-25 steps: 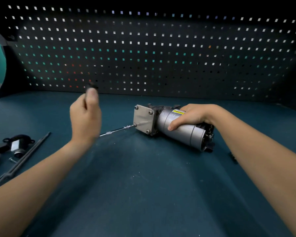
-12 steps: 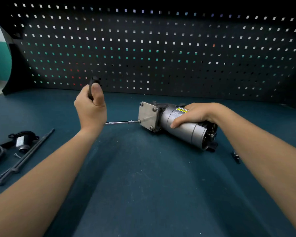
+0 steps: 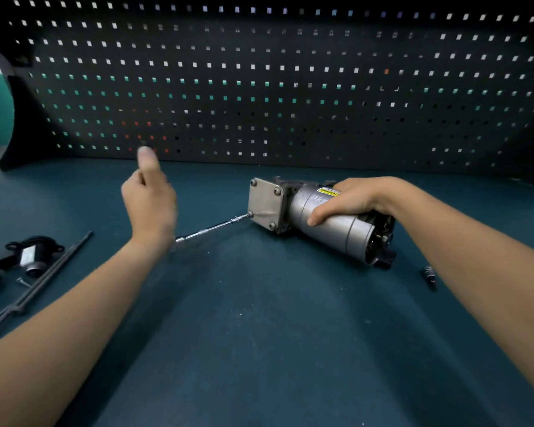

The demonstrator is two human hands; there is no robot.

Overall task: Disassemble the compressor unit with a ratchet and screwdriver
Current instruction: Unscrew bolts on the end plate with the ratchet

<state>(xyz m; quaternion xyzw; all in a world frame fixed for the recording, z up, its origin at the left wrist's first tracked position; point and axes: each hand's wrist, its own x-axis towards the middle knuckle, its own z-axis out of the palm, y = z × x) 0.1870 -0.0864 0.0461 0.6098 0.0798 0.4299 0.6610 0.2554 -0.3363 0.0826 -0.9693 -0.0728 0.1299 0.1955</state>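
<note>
At the far left of the dark teal desk [image 3: 259, 334] lie a small black plastic housing with a silver label [image 3: 31, 257] and a long thin black rod [image 3: 43, 278], both well apart from the work. Next, the blurred left hand [image 3: 150, 208] looks wrapped round the handle of the black-handled ratchet [image 3: 211, 228], of which only a dark tip shows above the thumb. Its slim silver shaft runs rightward to the bolt at the lower left corner of the square grey end plate [image 3: 264, 204]. That plate caps the silver cylindrical compressor unit [image 3: 327, 223], which lies on its side mid-desk, the right hand [image 3: 349, 201] clamped over its barrel from above. To loosen this bolt well, I judge the shaft should run in line with the bolt so the socket cannot slip, while the right hand bears down against rolling. A small dark bit [image 3: 429, 275] lies far right.
</note>
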